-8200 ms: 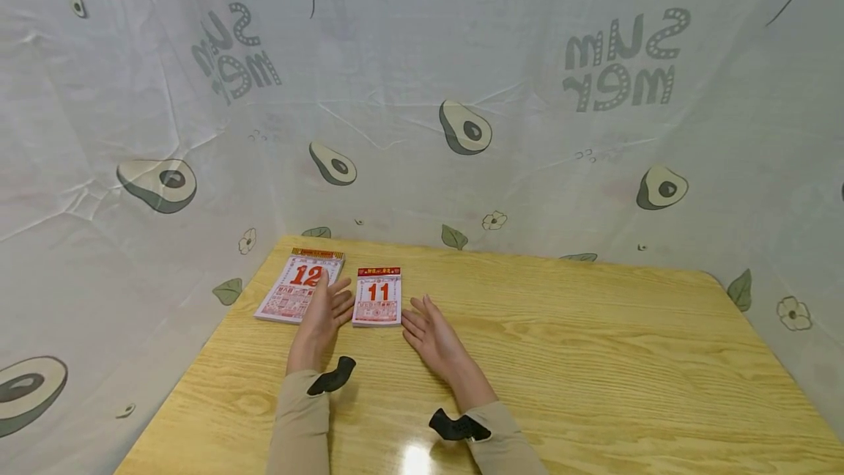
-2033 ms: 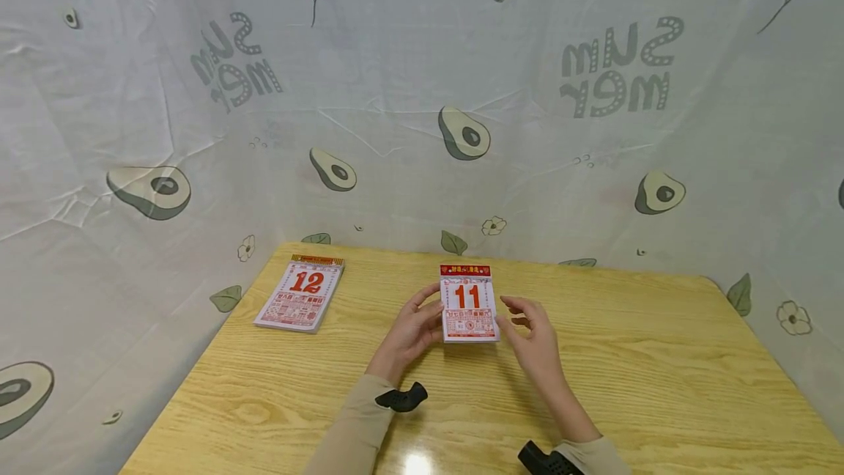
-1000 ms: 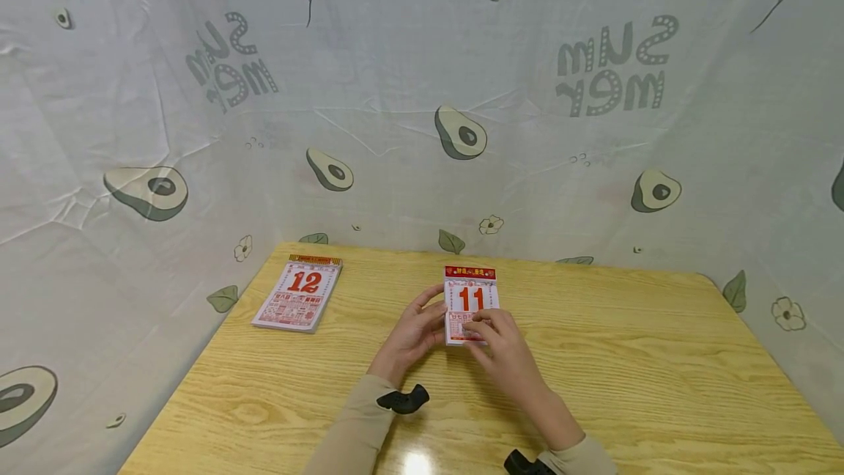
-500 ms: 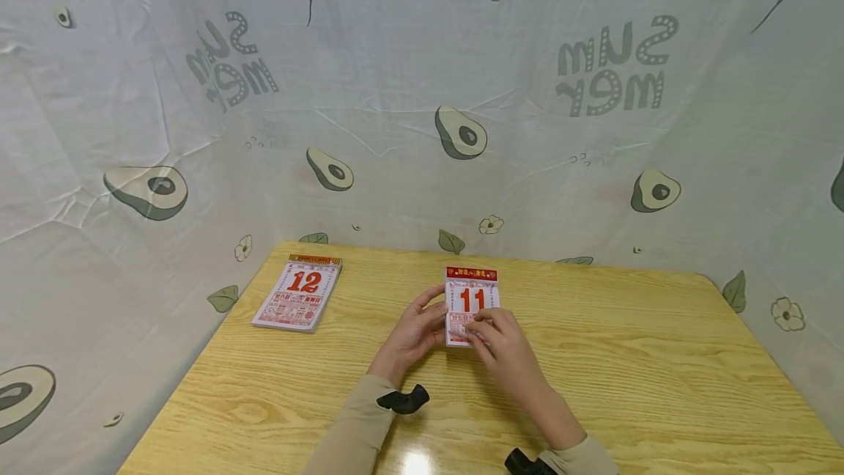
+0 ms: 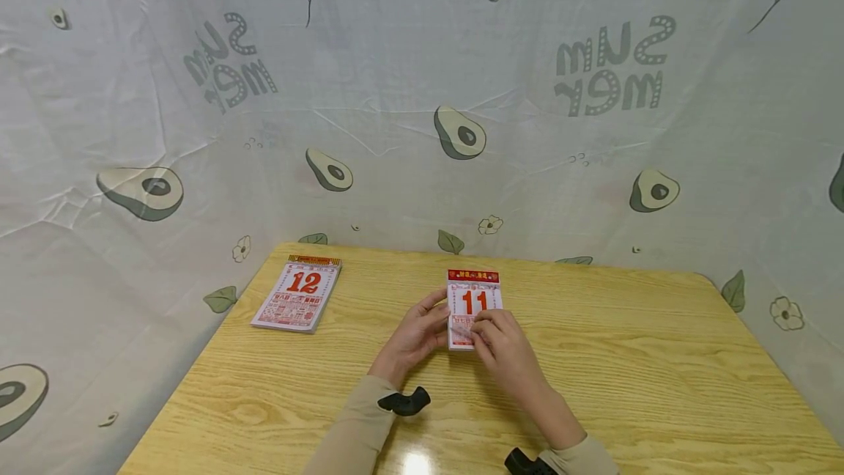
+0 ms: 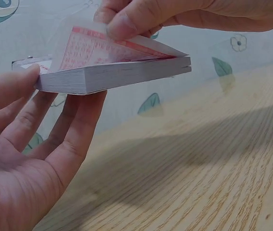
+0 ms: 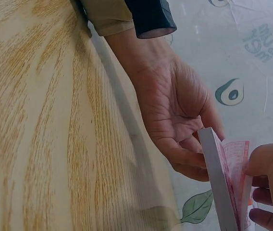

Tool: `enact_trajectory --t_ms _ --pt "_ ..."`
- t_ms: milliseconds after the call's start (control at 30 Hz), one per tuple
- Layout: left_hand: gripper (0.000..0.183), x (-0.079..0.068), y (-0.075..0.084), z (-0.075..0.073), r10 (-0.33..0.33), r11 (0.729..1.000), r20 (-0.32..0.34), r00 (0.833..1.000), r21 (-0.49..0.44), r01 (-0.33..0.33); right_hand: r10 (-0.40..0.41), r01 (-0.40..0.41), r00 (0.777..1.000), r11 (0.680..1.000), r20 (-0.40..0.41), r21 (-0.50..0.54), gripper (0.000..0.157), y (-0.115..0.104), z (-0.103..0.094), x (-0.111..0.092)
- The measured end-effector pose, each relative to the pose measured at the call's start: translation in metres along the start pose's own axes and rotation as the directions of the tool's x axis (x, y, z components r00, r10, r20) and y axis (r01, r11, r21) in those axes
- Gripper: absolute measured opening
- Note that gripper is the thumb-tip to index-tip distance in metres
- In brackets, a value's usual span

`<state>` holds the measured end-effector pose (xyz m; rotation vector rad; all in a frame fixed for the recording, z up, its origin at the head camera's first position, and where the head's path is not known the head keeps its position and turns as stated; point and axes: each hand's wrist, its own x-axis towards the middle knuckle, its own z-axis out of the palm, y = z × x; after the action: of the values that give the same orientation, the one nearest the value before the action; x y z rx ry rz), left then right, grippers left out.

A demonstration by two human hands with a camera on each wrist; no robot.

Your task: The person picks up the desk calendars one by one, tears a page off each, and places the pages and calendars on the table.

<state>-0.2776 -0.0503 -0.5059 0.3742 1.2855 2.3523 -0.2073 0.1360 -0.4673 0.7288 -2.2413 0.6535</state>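
Observation:
A thick tear-off calendar (image 5: 473, 302) showing a red 11 under a red header is held above the table, printed side up. My left hand (image 5: 417, 336) grips it by its left edge; in the left wrist view the thumb lies on top and the fingers (image 6: 81, 127) support it from below. My right hand (image 5: 506, 349) pinches the lower right corner of the top sheet (image 6: 86, 50) between thumb and fingers. That sheet is lifted and bent up off the block, while its far end stays at the header. In the right wrist view a gap shows between sheet and block.
A second, larger tear-off calendar (image 5: 300, 295) with a red 12 lies flat on the wooden table (image 5: 626, 358) at the back left. Behind the table hangs a pale curtain (image 5: 395, 57) printed with avocados. A black wrist device (image 5: 404, 402) sits on the left sleeve.
The smaller calendar was carried from beside the larger one to the middle and raised. My right hand has since come in from its right side and taken the top sheet's lower corner.

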Motion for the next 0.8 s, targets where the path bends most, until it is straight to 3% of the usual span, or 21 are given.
enact_trajectory --t_ms 400,800 --pt "0.047 0.001 -0.001 0.004 -0.024 1.000 0.026 0.999 0.016 0.024 0.094 -0.094 0.996 0.995 -0.009 0.036 0.017 -0.001 -0.004 0.003" --pt "0.037 -0.003 0.003 0.010 -0.064 0.998 0.083 0.994 -0.018 0.066 0.224 -0.223 0.975 0.971 -0.002 0.091 0.013 -0.004 -0.006 0.003"
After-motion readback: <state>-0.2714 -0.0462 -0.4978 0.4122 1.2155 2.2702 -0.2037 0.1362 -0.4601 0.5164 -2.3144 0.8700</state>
